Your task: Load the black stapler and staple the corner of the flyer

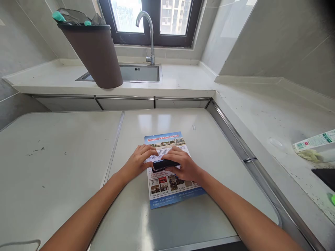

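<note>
Both forearms reach in from the near edge of the grey table (65,167) and meet over a printed flyer (170,188) lying flat on it. The flyer looks unfolded and unmarked, so whatever is being done to it seems barely begun. The right hand (183,165) is wrapped around a small black object (165,164), perhaps a stapler, held level just above or on the sheet; I can't tell whether it touches. The left hand (138,160) rests beside it, fingers curled, tips on the object's left end and on the paper, gripping nothing on its own. Beyond stand a brown bin (99,55), the sink (141,73) and tap (149,31) under the window.
</note>
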`<state>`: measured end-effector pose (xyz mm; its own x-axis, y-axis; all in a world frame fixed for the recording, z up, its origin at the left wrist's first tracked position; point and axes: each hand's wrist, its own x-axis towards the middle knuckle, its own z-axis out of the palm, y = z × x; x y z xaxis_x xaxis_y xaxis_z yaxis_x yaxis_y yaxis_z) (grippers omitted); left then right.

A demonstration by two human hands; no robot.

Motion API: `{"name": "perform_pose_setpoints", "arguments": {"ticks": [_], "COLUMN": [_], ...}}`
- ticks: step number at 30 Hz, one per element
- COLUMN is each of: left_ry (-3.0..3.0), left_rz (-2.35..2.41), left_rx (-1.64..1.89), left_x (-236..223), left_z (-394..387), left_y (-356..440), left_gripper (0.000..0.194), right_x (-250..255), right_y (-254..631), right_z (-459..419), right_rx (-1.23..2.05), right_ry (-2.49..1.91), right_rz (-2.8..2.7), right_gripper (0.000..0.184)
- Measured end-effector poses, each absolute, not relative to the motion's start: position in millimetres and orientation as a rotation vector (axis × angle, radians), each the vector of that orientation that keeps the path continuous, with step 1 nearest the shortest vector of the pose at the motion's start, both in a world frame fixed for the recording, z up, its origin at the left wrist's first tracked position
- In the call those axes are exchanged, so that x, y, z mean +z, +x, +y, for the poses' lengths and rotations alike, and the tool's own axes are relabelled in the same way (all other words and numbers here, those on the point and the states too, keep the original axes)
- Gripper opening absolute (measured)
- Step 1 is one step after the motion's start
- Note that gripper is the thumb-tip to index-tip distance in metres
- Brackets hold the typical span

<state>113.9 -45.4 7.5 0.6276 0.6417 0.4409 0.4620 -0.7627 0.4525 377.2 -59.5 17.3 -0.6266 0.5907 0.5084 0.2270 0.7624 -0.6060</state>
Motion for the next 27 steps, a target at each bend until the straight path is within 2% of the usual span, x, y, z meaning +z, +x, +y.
{"name": "perform_pose_setpoints", "arguments": {"ticks": [3,6,9,12,16,20,27], "left_ry": [2.5,2.424,2.453,2.481,2.415,2.31,2.175], "left_rz": [1.001,1.285,1.569,1.652,1.524,1.31,1.269], "left_rx": [0.895,0.924,0.823,0.64,0.592,0.815,0.947], "left_x": [8,8,4,-2,-5,-2,-2], "left_z": [-43,-39,-34,-31,-29,-31,-28], "left_y": [112,112,112,109,105,103,97], "left_gripper": [0.03,0.029,0.038,0.051,0.036,0.026,0.034], "right_x": [16,16,18,18,9,0,-4], "right_y": [379,385,396,414,443,456,452], "right_z": [-58,-54,-47,-36,-17,-8,-6], "right_rx": [0.627,0.57,0.457,0.26,0.079,0.101,0.238], "right_ry": [-0.645,-0.772,-1.007,-1.259,-1.478,-1.61,-1.562], "right_rz": [-2.221,-2.125,-1.945,-1.752,-1.568,-1.481,-1.634], "right_gripper": [0.028,0.029,0.029,0.028,0.031,0.036,0.032]}}
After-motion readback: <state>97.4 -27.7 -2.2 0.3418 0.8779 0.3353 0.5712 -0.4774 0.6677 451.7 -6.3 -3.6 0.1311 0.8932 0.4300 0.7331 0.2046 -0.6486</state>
